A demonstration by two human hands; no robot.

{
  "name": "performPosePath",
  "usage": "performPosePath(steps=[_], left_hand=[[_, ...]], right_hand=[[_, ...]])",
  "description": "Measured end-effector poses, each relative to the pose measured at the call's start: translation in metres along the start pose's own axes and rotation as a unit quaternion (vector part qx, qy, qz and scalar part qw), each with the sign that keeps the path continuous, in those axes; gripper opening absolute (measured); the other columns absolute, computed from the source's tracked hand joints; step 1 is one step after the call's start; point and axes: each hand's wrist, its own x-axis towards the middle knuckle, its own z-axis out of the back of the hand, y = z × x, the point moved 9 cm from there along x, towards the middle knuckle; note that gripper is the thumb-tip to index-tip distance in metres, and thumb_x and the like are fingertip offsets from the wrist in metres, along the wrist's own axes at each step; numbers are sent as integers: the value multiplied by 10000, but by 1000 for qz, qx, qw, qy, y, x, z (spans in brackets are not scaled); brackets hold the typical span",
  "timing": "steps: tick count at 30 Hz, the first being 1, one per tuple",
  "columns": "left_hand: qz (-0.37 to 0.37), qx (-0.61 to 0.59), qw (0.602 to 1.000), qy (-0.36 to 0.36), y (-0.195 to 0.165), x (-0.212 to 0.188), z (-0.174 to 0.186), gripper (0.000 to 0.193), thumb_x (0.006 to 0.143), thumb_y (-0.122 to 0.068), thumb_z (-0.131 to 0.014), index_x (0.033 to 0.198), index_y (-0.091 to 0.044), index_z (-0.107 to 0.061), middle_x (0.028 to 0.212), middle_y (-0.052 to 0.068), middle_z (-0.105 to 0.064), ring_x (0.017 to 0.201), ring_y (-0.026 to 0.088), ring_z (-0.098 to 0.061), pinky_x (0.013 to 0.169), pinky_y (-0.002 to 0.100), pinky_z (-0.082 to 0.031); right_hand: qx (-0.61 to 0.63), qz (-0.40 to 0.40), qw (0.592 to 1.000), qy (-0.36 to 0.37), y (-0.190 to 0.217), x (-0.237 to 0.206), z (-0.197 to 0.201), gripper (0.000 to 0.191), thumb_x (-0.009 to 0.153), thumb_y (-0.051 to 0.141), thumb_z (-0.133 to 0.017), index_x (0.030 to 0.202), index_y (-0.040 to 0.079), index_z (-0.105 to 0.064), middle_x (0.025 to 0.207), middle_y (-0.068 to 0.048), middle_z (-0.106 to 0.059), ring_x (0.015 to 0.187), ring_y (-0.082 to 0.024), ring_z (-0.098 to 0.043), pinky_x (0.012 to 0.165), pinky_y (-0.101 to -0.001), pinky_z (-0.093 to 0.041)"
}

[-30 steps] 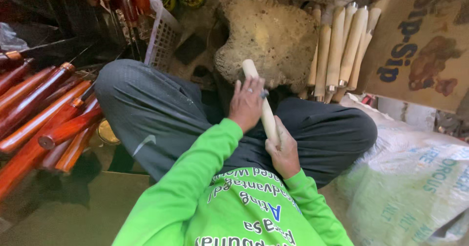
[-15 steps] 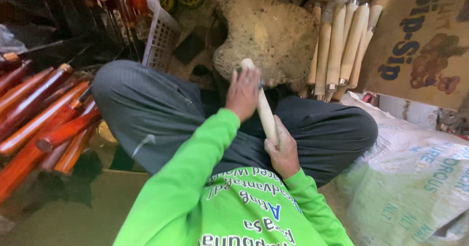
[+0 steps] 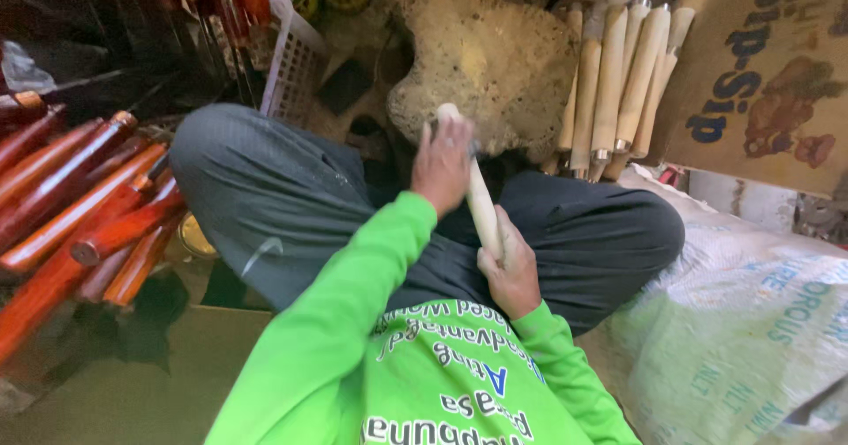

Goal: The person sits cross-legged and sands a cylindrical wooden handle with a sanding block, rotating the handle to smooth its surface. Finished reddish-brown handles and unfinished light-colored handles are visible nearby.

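So the person's sitting cross-legged, pale wooden stick (image 3: 477,199) held over the lap. The right hand (image 3: 513,268) grips its lower end, hiding it, and the left hand (image 3: 442,164) is wrapped around the top, so whatever's under that palm can't be made out. Red varnished sticks (image 3: 75,211) run off the left edge.

Left hand (image 3: 443,164) raised and curled, right hand (image 3: 514,273) clenched near lap.
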Motion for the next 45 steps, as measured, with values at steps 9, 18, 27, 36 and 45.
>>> performPosePath(steps=[9,18,27,36,45], left_hand=[[4,-76,997,25,-24,-28,11,498,968,-223,-554,1424,-23,-547,1464,172,-545,1432,356,-414,1203,572,-268],[58,-85,994,-47,16,21,18,445,1041,-250,-511,1415,-12,-559,1510,192,-521,1452,381,-396,1217,563,-248],[-16,-100,995,13,-28,-43,4,493,1012,-230,-515,1459,-23,-531,1505,180,-528,1460,359,-410,1209,556,-266],[12,-47,998,-36,-14,-3,15,521,994,-198,-525,1480,-10,-509,1506,206,-513,1464,386,-409,1230,584,-261],[36,-68,997,-31,-2,4,15,478,1024,-229,-499,1463,-42,-531,1523,167,-516,1479,355,-399,1216,581,-260]], right_hand=[[29,29,999,-8,4,1,3,684,826,42,-628,1479,-62,-455,1379,-268,-611,1262,-341,-632,1066,-361,-453],[64,-53,996,6,-12,3,2,678,834,76,-625,1489,-24,-481,1269,-216,-686,1120,-210,-668,997,-303,-493],[249,1,968,44,-5,9,4,651,882,35,-573,1504,-100,-435,1399,-158,-610,1243,-185,-582,1063,-285,-443],[330,-121,934,66,-16,4,-1,683,880,36,-544,1553,4,-428,933,-23,-642,546,-29,-473,438,-193,-383],[305,-92,946,65,-14,7,-3,683,889,48,-584,1550,-10,-425,1043,-31,-645,710,-76,-523,581,-222,-432]])
